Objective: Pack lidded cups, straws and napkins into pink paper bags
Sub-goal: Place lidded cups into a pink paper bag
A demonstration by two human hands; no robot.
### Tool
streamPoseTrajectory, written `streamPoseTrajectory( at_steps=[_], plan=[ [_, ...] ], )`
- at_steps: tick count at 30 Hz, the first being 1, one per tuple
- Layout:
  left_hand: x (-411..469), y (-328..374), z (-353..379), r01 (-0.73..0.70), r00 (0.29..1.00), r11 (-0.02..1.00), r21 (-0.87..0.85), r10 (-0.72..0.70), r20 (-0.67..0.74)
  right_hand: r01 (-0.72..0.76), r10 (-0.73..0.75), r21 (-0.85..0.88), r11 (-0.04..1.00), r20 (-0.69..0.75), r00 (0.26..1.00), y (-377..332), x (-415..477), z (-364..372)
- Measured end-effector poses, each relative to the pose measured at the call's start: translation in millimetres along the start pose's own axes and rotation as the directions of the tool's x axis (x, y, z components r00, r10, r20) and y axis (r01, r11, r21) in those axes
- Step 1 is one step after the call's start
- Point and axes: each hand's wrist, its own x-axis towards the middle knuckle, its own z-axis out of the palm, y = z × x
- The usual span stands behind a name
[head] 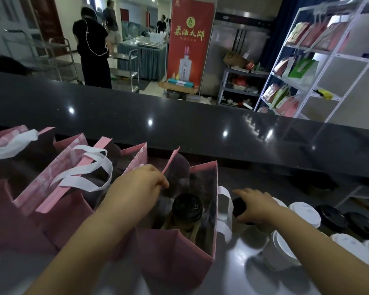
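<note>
An open pink paper bag [179, 248] stands in front of me with a black-lidded cup [187, 206] inside it. My left hand [136, 188] pinches the bag's far rim and holds it open. To the right of the bag, my right hand [254, 207] is closed over the lid of another black-lidded cup [239, 207] standing on the counter. A white handle [225, 211] hangs on the bag's right side. No straws or napkins are visible.
Several more pink bags [58, 188] with white handles stand in a row to the left. White-lidded cups [305, 213] and black-lidded cups [330, 218] crowd the counter at the right. A raised dark counter ledge [179, 124] runs behind. People stand far back.
</note>
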Motion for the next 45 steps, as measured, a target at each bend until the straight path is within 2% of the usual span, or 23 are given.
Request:
streamPoseTrajectory(
  at_steps=[4, 6, 9, 12, 15, 18, 21, 23, 27, 30, 33, 36, 41, 45],
  plan=[
    [-5, -2, 5, -0.045, 0.998, 0.989, 0.139, 0.039, 0.041, -0.011, 0.009, -0.103, 0.995, -0.016, 1.0, 1, -2, 10],
    [-7, -3, 6, -0.09, 0.992, 0.983, 0.161, 0.075, 0.098, -0.018, 0.016, -0.045, 0.999, -0.039, 0.999, -2, -4, 4],
    [-11, -4, 3, -0.133, 0.983, 0.976, 0.172, 0.107, 0.152, 0.001, 0.012, 0.139, 0.99, -0.09, 0.996, -10, -13, -15],
    [-16, -4, -1, -0.157, 0.975, 0.972, 0.177, 0.124, 0.185, 0.096, -0.043, 0.224, 0.97, -0.229, 0.973, -23, -28, -46],
    [-21, -7, -4, -0.174, 0.969, 0.963, 0.206, 0.13, 0.209, 0.162, -0.095, 0.122, 0.979, -0.434, 0.896, -36, -45, -84],
    [-25, -9, -7, -0.184, 0.965, 0.962, 0.2, 0.139, 0.222, 0.233, -0.148, 0.055, 0.971, -0.626, 0.765, -49, -64, -121],
    [-27, -11, -7, -0.203, 0.962, 0.962, 0.181, 0.162, 0.221, 0.364, -0.223, 0.048, 0.93, -0.712, 0.665, -68, -83, -146],
    [-28, -14, -6, -0.217, 0.958, 0.961, 0.173, 0.176, 0.227, 0.443, -0.311, 0.039, 0.895, -0.659, 0.685, -85, -95, -156],
    [-31, -19, -5, -0.227, 0.943, 0.963, 0.142, 0.182, 0.278, 0.495, -0.476, -0.028, 0.869, -0.328, 0.816, -117, -99, -145],
    [-34, -24, -4, -0.238, 0.936, 0.965, 0.114, 0.196, 0.292, 0.489, -0.509, -0.156, 0.858, -0.134, 0.85, -141, -84, -113],
    [-36, -28, -5, -0.235, 0.928, 0.968, 0.089, 0.196, 0.316, 0.496, -0.504, -0.147, 0.856, -0.017, 0.864, -162, -66, -80],
    [-36, -32, -3, -0.233, 0.925, 0.97, 0.068, 0.199, 0.324, 0.508, -0.507, -0.137, 0.851, 0.044, 0.861, -175, -54, -54],
    [-37, -39, 0, -0.222, 0.926, 0.974, 0.042, 0.197, 0.321, 0.508, -0.5, -0.237, 0.828, 0.096, 0.861, -184, -44, -29],
    [-37, -41, 2, -0.223, 0.927, 0.974, 0.025, 0.204, 0.315, 0.534, -0.541, -0.315, 0.785, 0.073, 0.838, -185, -40, -20]
  ],
)
